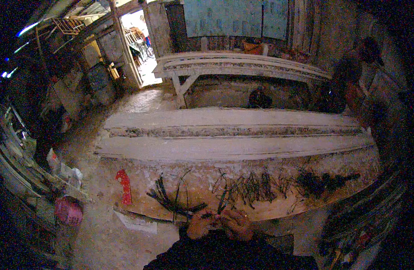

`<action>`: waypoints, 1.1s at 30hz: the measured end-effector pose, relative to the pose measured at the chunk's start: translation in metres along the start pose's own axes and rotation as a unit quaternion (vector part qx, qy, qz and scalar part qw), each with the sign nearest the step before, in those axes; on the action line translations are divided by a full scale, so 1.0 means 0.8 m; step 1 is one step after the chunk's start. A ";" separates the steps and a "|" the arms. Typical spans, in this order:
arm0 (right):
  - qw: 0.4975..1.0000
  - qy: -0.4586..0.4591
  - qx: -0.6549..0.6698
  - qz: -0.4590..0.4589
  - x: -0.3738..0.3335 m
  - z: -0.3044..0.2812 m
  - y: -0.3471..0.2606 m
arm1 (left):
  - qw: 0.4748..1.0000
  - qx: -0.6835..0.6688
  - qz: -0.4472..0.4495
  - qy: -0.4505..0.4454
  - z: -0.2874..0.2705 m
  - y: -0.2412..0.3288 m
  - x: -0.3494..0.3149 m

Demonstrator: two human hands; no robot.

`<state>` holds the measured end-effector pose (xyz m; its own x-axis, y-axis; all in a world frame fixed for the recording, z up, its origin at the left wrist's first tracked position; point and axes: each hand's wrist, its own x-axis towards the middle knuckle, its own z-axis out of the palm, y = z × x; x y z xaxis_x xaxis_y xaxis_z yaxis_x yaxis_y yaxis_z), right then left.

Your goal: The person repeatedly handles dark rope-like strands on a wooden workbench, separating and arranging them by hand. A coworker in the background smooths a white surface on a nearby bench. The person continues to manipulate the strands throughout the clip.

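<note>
At the frame's lower centre, your left hand (198, 226) and right hand (237, 224) meet by a dark strand (223, 200); whether either grip pinches it, I can't tell. It looks light, probably bendy: hold near its end.

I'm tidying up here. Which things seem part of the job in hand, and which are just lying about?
Likely part of the job:
dark strip at the left hand and right hand
bundle of dark strips, nearer the left hand
dark wiry pieces farther right

Probably just lying about:
red piece, left of the bundle
pink basket, further left
</note>
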<state>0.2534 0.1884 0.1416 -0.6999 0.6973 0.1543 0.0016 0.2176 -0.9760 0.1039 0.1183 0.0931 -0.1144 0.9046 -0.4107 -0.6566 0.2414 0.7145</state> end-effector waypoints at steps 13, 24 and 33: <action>0.987 0.009 0.134 0.093 0.004 0.013 0.020 | 0.986 0.162 0.045 -0.003 -0.003 0.007 0.005; 0.949 0.016 0.244 0.199 0.000 0.015 0.024 | 0.952 0.279 0.123 -0.026 0.009 0.049 -0.013; 0.961 0.041 -0.162 -0.222 -0.004 0.005 0.036 | 0.880 0.388 0.264 0.069 0.018 0.038 -0.024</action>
<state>0.2528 0.1903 0.1123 -0.6242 0.5358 0.5686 -0.0520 0.6976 -0.7146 0.0968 0.1134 0.1313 -0.3761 0.9240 0.0687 0.2160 0.0154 0.9763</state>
